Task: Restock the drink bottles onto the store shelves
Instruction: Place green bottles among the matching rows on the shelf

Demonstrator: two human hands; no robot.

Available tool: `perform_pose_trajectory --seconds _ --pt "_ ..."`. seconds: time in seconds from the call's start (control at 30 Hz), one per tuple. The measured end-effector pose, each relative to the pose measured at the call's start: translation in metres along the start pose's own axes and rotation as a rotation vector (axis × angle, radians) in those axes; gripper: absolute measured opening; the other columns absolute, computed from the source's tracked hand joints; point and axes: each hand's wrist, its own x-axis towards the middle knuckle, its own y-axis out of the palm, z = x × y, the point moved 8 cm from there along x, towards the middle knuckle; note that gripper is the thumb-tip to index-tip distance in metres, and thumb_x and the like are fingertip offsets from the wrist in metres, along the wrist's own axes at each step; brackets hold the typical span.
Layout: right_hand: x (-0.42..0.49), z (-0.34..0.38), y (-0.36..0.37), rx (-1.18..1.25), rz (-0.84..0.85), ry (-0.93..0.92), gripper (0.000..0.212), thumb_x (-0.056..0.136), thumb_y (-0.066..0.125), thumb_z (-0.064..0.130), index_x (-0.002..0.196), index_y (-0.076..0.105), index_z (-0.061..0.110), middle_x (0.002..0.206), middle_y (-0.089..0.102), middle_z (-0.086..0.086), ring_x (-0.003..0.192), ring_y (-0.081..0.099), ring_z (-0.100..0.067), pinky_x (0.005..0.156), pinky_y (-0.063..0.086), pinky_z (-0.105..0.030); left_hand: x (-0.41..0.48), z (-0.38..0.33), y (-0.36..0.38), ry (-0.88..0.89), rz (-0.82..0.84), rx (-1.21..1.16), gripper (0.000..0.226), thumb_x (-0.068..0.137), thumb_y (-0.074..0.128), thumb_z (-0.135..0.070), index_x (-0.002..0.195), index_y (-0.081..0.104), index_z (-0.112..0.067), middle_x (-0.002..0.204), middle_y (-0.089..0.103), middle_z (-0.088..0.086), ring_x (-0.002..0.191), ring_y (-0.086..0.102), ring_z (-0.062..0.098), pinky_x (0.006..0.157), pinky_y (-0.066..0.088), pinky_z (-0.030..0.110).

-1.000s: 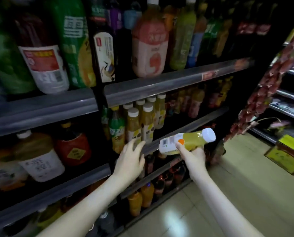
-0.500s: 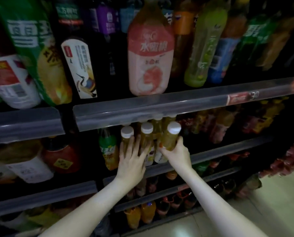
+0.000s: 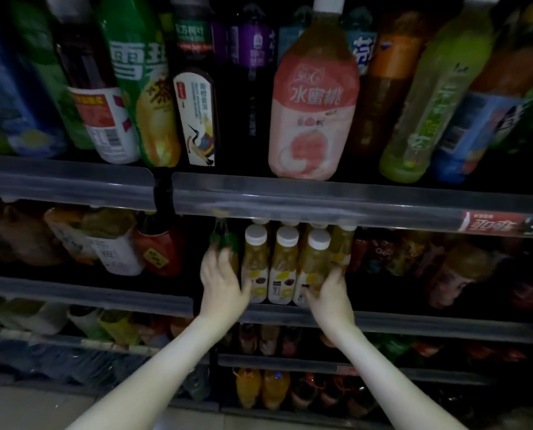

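Observation:
Three yellow juice bottles with white caps stand upright in the front row of the middle shelf point(image 3: 414, 324), with more of the same behind them. My right hand point(image 3: 332, 294) grips the lower part of the rightmost juice bottle point(image 3: 317, 259), thumb on its left and fingers on its right. My left hand point(image 3: 223, 282) is blurred; its straight fingers rest against the left side of the leftmost juice bottle point(image 3: 255, 262) and a green bottle point(image 3: 225, 240) beside it. The middle juice bottle point(image 3: 285, 265) stands between my hands.
Large bottles fill the upper shelf, among them a pink peach drink point(image 3: 315, 113) right above my hands. A clear price rail point(image 3: 321, 197) overhangs the juice caps. Dark and red bottles point(image 3: 383, 259) crowd the right; orange bottles point(image 3: 259, 389) stand on the bottom shelf.
My right hand has carried the juice bottle from the aisle to the shelf and stood it upright at the right of the front row. My left hand slid to the row's left side.

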Motion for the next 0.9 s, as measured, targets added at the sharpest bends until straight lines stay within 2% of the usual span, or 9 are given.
perform_pose_trajectory --seconds 0.13,0.23,0.33,0.4,0.5,0.6,0.73,0.83,0.9 --pt "-0.017 0.015 0.002 -0.071 -0.111 -0.165 0.052 0.086 0.069 0.019 0.123 0.036 0.003 0.119 0.045 -0.013 0.111 0.051 -0.028 0.088 0.050 -0.036 0.012 0.023 -0.005 -0.169 0.047 -0.111 0.078 0.081 0.071 -0.010 0.141 0.024 0.003 0.144 0.026 0.029 0.133 0.030 0.042 0.110 0.033 0.050" --pt "-0.027 0.032 0.010 -0.068 -0.085 -0.277 0.052 0.088 0.066 0.016 0.128 0.037 0.002 0.123 0.041 -0.010 0.117 0.046 -0.024 0.093 0.043 -0.026 0.013 0.033 0.000 -0.294 0.116 -0.178 0.083 0.083 0.069 -0.012 0.147 0.016 -0.003 0.145 0.031 0.020 0.134 0.034 0.034 0.108 0.036 0.044" --pt "-0.039 0.056 0.007 0.015 -0.045 -0.353 0.050 0.092 0.060 0.018 0.135 0.036 0.007 0.127 0.041 -0.002 0.120 0.045 -0.016 0.092 0.035 -0.014 0.007 0.016 -0.008 -0.293 0.140 -0.019 0.088 0.085 0.067 -0.026 0.148 0.010 -0.003 0.151 0.018 0.022 0.140 0.022 0.036 0.115 0.024 0.046" --pt "-0.050 0.085 -0.010 0.058 -0.102 -0.468 0.047 0.093 0.058 0.019 0.135 0.039 0.009 0.126 0.046 -0.001 0.115 0.049 -0.012 0.089 0.035 -0.009 0.002 -0.021 -0.032 -0.132 0.072 0.062 0.085 0.084 0.067 -0.031 0.146 0.017 -0.002 0.150 0.014 0.020 0.138 0.017 0.036 0.115 0.021 0.049" --pt "-0.071 0.139 -0.054 0.123 -0.295 -0.753 0.034 0.093 0.054 0.021 0.124 0.044 0.012 0.111 0.054 -0.002 0.102 0.053 -0.006 0.086 0.041 -0.007 -0.001 -0.095 -0.090 0.313 -0.128 -0.123 0.064 0.080 0.070 -0.023 0.131 0.033 -0.009 0.134 0.028 0.012 0.122 0.033 0.031 0.105 0.035 0.042" --pt "-0.076 0.178 -0.104 0.155 -0.502 -0.888 0.030 0.091 0.054 0.013 0.119 0.046 0.008 0.106 0.048 0.004 0.095 0.049 -0.002 0.085 0.041 -0.008 0.027 -0.131 -0.134 0.481 -0.267 -0.160 0.053 0.084 0.060 -0.027 0.129 0.035 -0.013 0.129 0.031 0.010 0.117 0.037 0.030 0.104 0.028 0.031" --pt "-0.059 0.200 -0.162 0.125 -0.675 -0.826 0.041 0.088 0.062 0.004 0.125 0.046 -0.002 0.113 0.045 0.000 0.102 0.046 -0.004 0.088 0.041 -0.012 0.079 -0.147 -0.153 0.470 -0.340 -0.048 0.054 0.087 0.057 -0.029 0.135 0.038 -0.013 0.137 0.027 0.012 0.125 0.033 0.034 0.106 0.030 0.045" --pt "-0.041 0.193 -0.204 0.096 -0.834 -0.663 0.050 0.086 0.064 0.006 0.130 0.040 -0.001 0.123 0.045 -0.014 0.115 0.042 -0.021 0.098 0.042 -0.032 0.103 -0.163 -0.153 0.486 -0.333 0.008 0.056 0.087 0.053 -0.030 0.138 0.042 -0.010 0.144 0.027 0.016 0.131 0.026 0.033 0.107 0.021 0.043" --pt "-0.027 0.184 -0.229 0.086 -0.887 -0.500 0.060 0.086 0.064 0.010 0.136 0.033 0.001 0.132 0.039 -0.019 0.122 0.035 -0.030 0.103 0.037 -0.045 0.111 -0.178 -0.145 0.513 -0.291 0.021 0.062 0.086 0.055 -0.030 0.143 0.037 -0.013 0.148 0.027 0.019 0.134 0.023 0.033 0.109 0.017 0.045"
